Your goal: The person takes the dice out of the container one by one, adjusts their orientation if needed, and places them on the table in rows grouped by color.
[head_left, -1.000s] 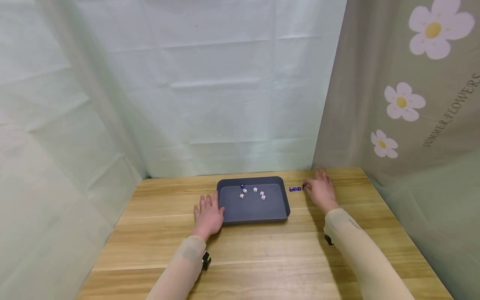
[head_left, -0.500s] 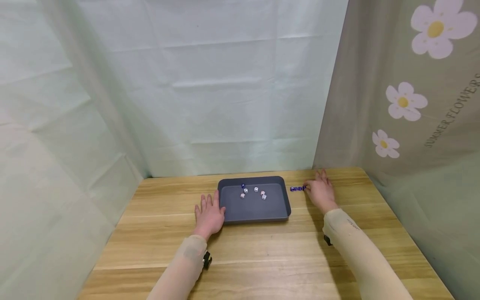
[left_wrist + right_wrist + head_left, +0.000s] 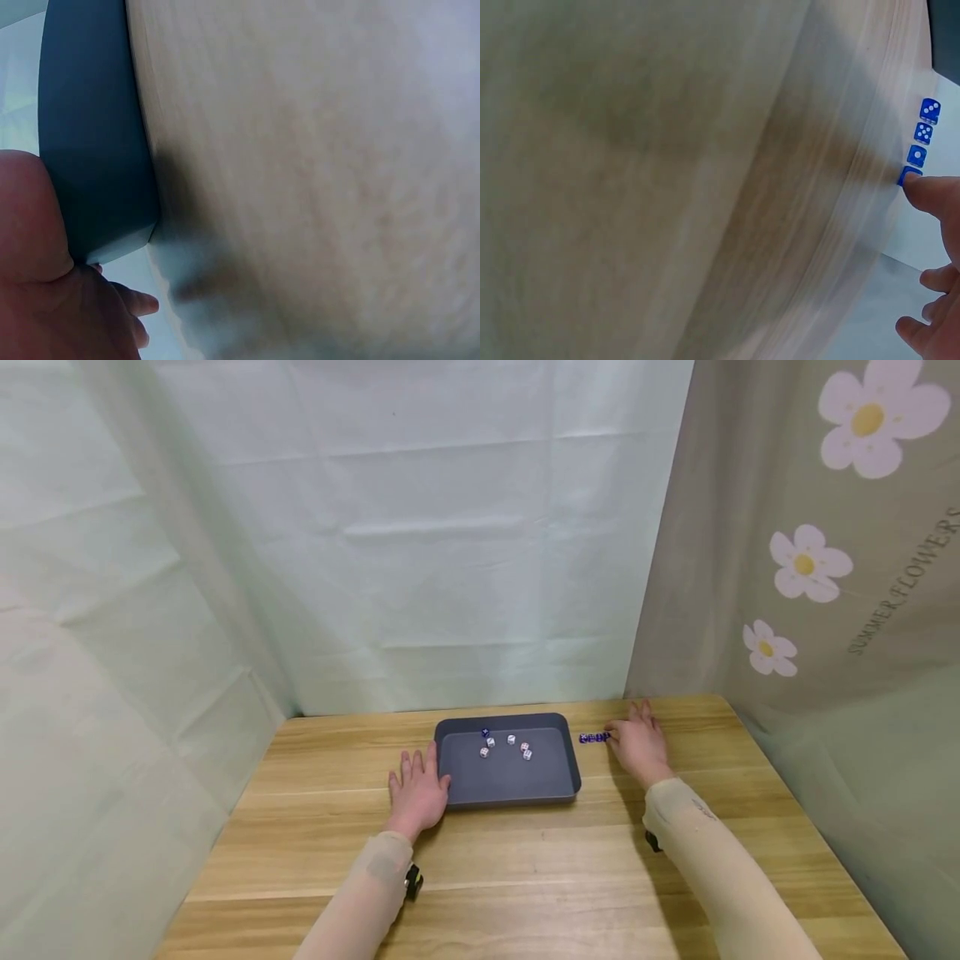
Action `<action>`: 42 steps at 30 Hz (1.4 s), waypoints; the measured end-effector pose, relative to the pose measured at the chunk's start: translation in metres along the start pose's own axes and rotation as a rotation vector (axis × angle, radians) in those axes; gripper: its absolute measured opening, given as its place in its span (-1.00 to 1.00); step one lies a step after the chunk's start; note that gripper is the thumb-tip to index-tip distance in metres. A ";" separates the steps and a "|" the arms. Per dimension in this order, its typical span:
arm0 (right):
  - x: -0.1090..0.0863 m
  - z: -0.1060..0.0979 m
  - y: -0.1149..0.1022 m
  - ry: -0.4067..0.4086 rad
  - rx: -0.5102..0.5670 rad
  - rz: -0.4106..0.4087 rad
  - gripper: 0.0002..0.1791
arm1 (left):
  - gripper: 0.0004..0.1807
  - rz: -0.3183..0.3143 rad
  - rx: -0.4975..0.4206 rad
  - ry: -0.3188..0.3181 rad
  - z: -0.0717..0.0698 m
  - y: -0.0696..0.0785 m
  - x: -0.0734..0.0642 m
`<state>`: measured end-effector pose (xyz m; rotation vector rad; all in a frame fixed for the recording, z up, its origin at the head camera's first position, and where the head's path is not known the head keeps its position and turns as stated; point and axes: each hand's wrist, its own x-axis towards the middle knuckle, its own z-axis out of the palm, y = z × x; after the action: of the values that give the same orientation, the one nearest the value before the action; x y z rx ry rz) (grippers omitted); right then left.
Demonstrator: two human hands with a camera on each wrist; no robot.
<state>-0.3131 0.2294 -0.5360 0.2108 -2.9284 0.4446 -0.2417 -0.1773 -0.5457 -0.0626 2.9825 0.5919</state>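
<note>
My left hand (image 3: 418, 795) rests at the left wall of a grey rectangular tray (image 3: 510, 781), fingers spread, with the thumb at the rim. Inside the tray lie several white dice (image 3: 512, 739) and one blue die (image 3: 485, 732). Right of it, several blue dice (image 3: 592, 738) stand in a short row on the table. At the row's right end, my right hand (image 3: 640, 747) pinches the last blue die (image 3: 907, 175), its thumb against it in the right wrist view; the other fingers stretch away. The index finger's grip on that die is mostly hidden.
The wooden table (image 3: 495, 877) ends at the back against a pale curtain (image 3: 450, 568). A brownish curtain (image 3: 690, 610) with white flowers hangs at the right. Part of the tray's wall (image 3: 94, 135) fills the left wrist view's left side.
My right hand has shifted slightly left, bringing its blue die up to the end of the row, where a gap showed a second ago. The left hand and tray stay put.
</note>
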 end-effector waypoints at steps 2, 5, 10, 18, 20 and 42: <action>0.001 -0.001 -0.001 -0.006 -0.002 0.004 -0.74 | -0.17 0.002 -0.001 0.007 -0.002 0.002 -0.002; 0.001 -0.001 -0.001 -0.015 -0.006 0.008 -0.73 | -0.19 0.007 -0.001 0.020 -0.006 0.005 -0.006; 0.002 -0.003 -0.002 -0.014 -0.001 0.008 -0.72 | -0.20 0.010 0.005 0.029 -0.009 0.007 -0.010; 0.000 -0.006 -0.001 -0.021 0.013 0.011 -0.71 | -0.19 0.012 0.010 0.029 -0.008 0.008 -0.010; -0.001 -0.006 0.000 -0.026 0.021 0.014 -0.70 | -0.20 0.011 0.009 0.028 -0.008 0.008 -0.009; -0.002 -0.005 -0.010 0.019 0.108 0.060 -0.48 | -0.20 0.024 -0.005 0.038 -0.010 0.006 -0.011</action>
<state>-0.3084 0.2221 -0.5294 0.1326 -2.9011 0.6106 -0.2322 -0.1751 -0.5328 -0.0389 3.0227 0.6076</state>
